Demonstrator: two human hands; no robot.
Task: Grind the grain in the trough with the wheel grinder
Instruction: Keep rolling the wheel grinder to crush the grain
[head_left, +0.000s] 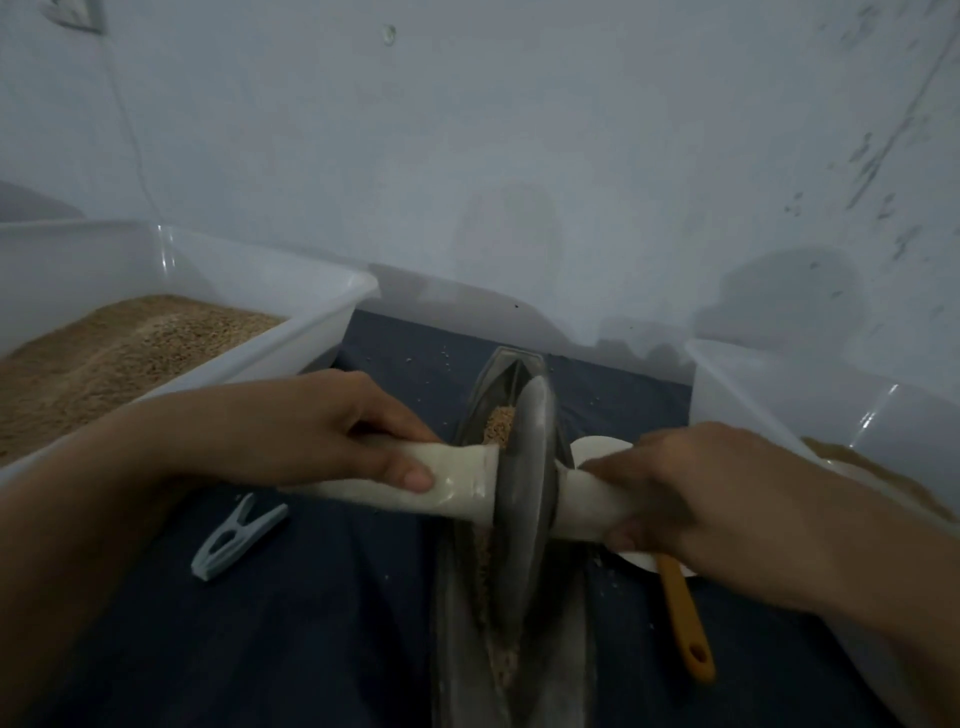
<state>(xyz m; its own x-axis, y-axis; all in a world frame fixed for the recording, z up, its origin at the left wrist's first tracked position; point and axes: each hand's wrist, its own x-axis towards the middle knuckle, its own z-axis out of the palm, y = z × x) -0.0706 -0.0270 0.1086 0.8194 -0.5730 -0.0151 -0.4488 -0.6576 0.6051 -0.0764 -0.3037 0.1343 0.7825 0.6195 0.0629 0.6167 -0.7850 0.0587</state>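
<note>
My left hand (322, 431) and right hand (691, 499) each curl round the cream handle of the grey disc wheel grinder (524, 483). The long grey metal trough (467, 597) of tan grain (500, 418) runs twelve to six, crossing the handle.

Both forearms enter from the lower edge of the view and converge toward the centre. The left hand (317, 431) lies palm down over the left handle (447, 480) of the wheel grinder, its fingers curled over the top and the thumb (405, 470) extended along the near side of the handle, nail up. The left forearm runs in from the lower left, bare to the frame edge. The right hand (691, 493) grips the right handle (587, 501), back of hand toward the camera, fingers wrapped round the far side, thumb tip visible beneath. The right forearm runs in from the lower right. The right hand is motion-blurred.
</note>
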